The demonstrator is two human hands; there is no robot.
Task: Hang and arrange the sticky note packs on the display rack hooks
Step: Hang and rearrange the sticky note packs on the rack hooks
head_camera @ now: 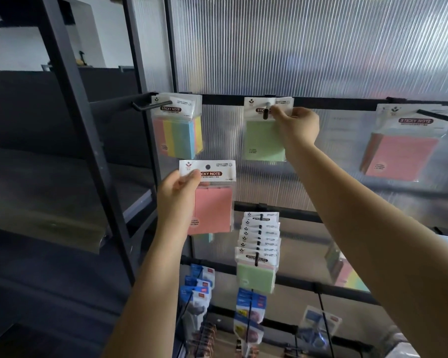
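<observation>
The right hand (294, 122) pinches the white header card of a green sticky note pack (264, 136) on the middle hook (266, 111) of the top rail (223, 100). The hook's tip shows in front of the card, so the pack appears threaded on, and the pinch at the card's right edge looks meant to steady it or slide it back toward the rail.

Below and left of that hook, the left hand (177, 192) grips a pink sticky note pack (211, 200) by its left edge, thumb across the front of the header. It is held upright and off any hook, with its punched hole showing, probably kept ready as the next one to hang.

Left of the middle hook, a multicolour pack (177, 133) hangs behind a long bare hook (150, 105). Far to the right of it, a pink pack (401, 151) hangs on another hook. Directly below it, on the next rail down, a crowded row of green packs (259, 254) fills one hook. Lower still hang blue-carded items (197, 282), too blurred to name.

The protruding hook ends are the likeliest snag, and the right forearm crosses in front of the lower rails.
</observation>
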